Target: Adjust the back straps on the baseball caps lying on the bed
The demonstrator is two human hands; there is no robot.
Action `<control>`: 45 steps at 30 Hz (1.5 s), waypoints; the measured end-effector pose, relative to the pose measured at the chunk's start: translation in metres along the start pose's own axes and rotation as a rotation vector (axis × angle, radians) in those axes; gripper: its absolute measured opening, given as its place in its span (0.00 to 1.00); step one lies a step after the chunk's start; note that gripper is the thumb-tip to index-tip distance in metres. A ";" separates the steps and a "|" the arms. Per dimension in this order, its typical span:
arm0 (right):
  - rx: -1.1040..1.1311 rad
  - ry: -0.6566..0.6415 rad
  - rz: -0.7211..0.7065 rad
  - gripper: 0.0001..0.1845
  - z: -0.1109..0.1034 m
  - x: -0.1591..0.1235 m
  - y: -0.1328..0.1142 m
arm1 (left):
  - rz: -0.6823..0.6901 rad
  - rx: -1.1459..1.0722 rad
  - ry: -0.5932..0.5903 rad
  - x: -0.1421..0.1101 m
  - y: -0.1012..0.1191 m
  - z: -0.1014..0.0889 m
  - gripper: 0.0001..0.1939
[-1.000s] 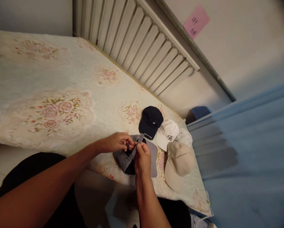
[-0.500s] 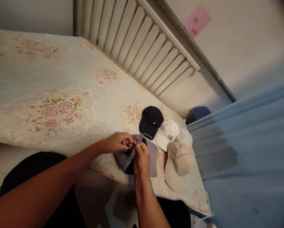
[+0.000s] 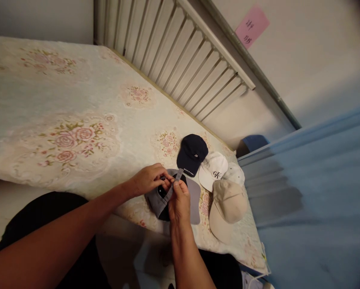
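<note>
A grey baseball cap (image 3: 193, 200) lies at the near edge of the floral-covered surface, its dark inside showing and its brim to the right. My left hand (image 3: 152, 178) is closed, fingertips pinched at the cap's back strap (image 3: 179, 174). With thumb and fingers, my right hand (image 3: 180, 200) grips the same strap, whose end sticks up beyond the fingertips. What exactly lies between the left fingertips is too small to make out. Just behind stands a navy cap (image 3: 192, 152).
A white cap with black letters (image 3: 213, 170), another white cap (image 3: 234, 173) and a beige cap (image 3: 229, 202) sit to the right. A pale radiator (image 3: 180, 52) runs along the wall. Blue curtain (image 3: 312, 192) hangs at right; a pink note (image 3: 252, 26) is on the wall.
My left hand has shifted slightly, its fingers now closer to the strap by my right thumb. The cap and my right hand stay nearly in place.
</note>
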State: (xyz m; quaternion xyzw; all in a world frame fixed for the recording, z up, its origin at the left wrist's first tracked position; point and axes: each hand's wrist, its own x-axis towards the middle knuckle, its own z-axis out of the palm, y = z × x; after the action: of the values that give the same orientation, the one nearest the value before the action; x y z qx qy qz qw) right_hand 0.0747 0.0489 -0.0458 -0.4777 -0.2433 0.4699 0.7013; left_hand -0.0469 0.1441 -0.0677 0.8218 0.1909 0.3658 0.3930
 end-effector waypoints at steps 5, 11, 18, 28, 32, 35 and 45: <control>-0.027 0.086 0.008 0.09 -0.003 0.000 0.001 | -0.055 0.011 0.009 -0.001 0.003 0.001 0.06; -0.080 0.334 0.020 0.08 -0.016 0.009 0.008 | -0.094 -0.023 0.042 0.000 0.005 0.000 0.07; -0.087 0.424 -0.023 0.06 -0.024 0.033 0.011 | -0.117 -0.047 0.048 0.000 0.007 0.000 0.07; -0.153 0.341 -0.088 0.11 -0.011 0.013 0.003 | 0.071 0.117 -0.142 -0.030 0.055 0.012 0.08; -0.181 0.336 -0.093 0.12 -0.008 -0.010 -0.001 | 0.071 0.123 -0.158 -0.042 0.073 0.018 0.08; -0.139 0.308 -0.079 0.14 -0.007 -0.022 -0.005 | 0.049 0.154 -0.158 -0.052 0.085 0.020 0.08; -0.512 0.120 -0.284 0.07 0.004 -0.032 -0.023 | -0.048 0.094 0.112 -0.088 0.105 0.035 0.07</control>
State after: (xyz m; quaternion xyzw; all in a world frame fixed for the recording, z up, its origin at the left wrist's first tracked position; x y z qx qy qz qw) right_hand 0.0667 0.0198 -0.0200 -0.6272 -0.3764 0.2615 0.6297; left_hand -0.0754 0.0088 -0.0399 0.8128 0.2489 0.3922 0.3515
